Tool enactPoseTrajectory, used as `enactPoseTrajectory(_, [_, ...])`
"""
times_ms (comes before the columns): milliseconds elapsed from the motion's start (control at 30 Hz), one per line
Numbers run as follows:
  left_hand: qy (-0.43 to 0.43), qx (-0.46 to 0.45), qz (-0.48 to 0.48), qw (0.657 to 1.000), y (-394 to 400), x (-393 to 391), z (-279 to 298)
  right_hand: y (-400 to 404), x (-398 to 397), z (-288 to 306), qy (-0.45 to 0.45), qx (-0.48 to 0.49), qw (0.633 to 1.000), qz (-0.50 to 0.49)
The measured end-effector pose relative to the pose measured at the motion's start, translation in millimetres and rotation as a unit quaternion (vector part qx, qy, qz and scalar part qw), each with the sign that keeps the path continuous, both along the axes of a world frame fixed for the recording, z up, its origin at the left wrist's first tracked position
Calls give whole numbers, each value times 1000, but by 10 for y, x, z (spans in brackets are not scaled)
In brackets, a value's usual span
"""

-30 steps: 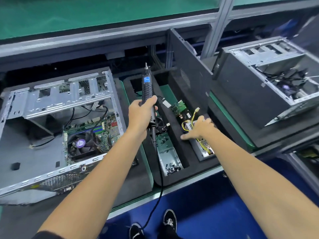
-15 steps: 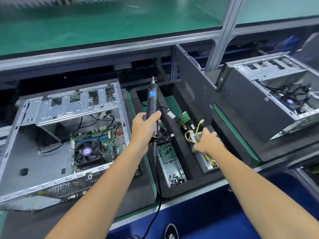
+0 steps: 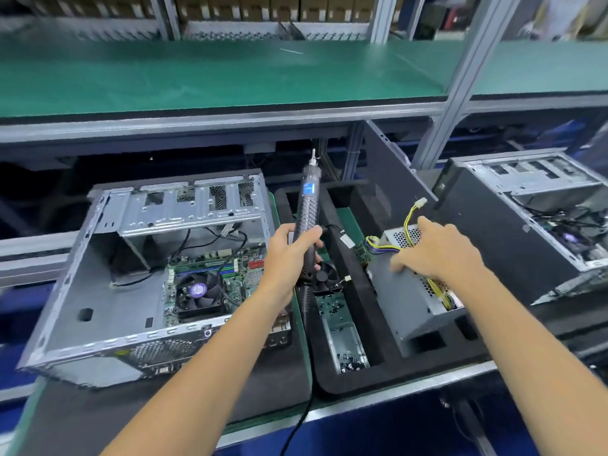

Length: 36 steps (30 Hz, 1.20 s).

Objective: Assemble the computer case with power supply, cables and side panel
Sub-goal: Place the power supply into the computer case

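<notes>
Right grip [image 3: 437, 250] clasped the power supply [image 3: 408, 294], tilted above its foam tray [image 3: 388, 370] | left grip [image 3: 289, 255] wrapped the electric screwdriver [image 3: 305, 218] | advice: keep yellow cables [image 3: 409, 218] clear entering open case [image 3: 98, 291].

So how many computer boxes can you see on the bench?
2. One open computer case lies on the left, in front of the left hand. Another case sits on the right, beyond the right hand. More could be hidden out of view.
</notes>
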<state>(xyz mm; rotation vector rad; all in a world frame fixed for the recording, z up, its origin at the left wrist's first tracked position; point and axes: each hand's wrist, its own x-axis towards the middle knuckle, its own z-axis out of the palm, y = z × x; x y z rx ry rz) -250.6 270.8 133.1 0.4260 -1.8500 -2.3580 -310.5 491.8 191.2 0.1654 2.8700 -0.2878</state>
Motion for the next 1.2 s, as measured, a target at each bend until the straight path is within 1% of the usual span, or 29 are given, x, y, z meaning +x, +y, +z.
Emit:
enactPoseTrajectory(100, [36,31,-1,999,-122,82,87,-169,129,426,48,-39,998,24])
enactPoseTrajectory(167, [59,40,4,997,-243,147,142,-319,204,674,90,-48,994,49])
enactPoseTrajectory(300, [91,25,26,995,-596,311,257,-706,303,1078,166,-82,978,93])
enactPoseTrajectory(400, [100,0,51,994,-890,441,336,-1051,344,1264,178,-138,967,122])
enactPoseTrajectory(533, [104,-26,102,989,-1301,662,404,-1573,420,1330,167,-198,952,161])
enactPoseTrajectory(700, [114,-49,156,980,-1847,983,481,-2238,585,1209,133,-228,942,208])
enactPoseTrajectory(833, [105,-53,192,974,-2225,1245,500,-2720,727,1027,85,-257,935,229])
enactPoseTrajectory(933, [82,-71,204,973,-2471,1431,470,-3059,827,876,35,-288,927,238])
enactPoseTrajectory(1200, [26,-112,271,956,-2861,1751,317,-3726,1074,504,-24,-277,931,235])
